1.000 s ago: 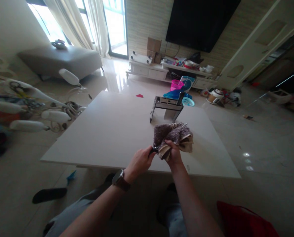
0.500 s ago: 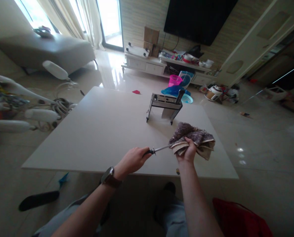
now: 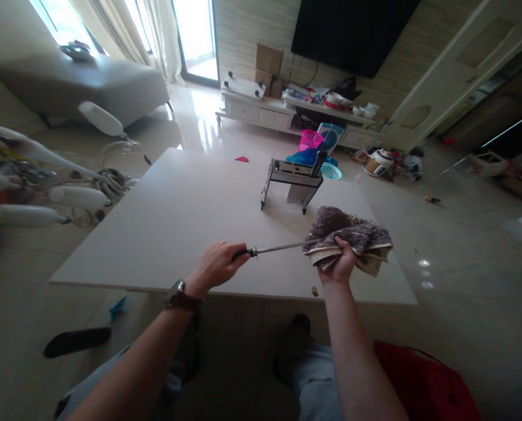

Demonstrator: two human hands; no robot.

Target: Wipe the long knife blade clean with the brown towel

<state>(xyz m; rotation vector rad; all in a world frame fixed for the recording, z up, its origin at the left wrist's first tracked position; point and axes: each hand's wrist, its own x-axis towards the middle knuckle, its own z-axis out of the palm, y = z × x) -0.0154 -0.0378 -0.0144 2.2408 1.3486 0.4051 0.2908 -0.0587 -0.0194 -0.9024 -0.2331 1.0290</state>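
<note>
My left hand [image 3: 219,263], with a watch on its wrist, is closed round the black handle of a honing steel [image 3: 280,248]. The thin grey rod points right, and its far end goes into a brown and beige cloth [image 3: 352,234]. Bunched up, that cloth is gripped by my right hand [image 3: 339,266], thumb on top; the rod's tip is hidden in the folds. Behind the cloth, a knife block [image 3: 293,171] on small feet stands on the white table [image 3: 177,216]. One black-handled knife [image 3: 317,164] sits in its right end, with the wide blade hanging below.
A small dark and yellow item [image 3: 314,290] lies at the table's front edge. Beyond the table are a pink basket [image 3: 310,140], a light blue basket [image 3: 331,171] and a low TV cabinet [image 3: 273,118]. A red bag [image 3: 422,380] is at the lower right.
My left hand has moved left with the honing steel, so more of the rod shows outside the cloth. My right hand and the cloth have shifted slightly right.
</note>
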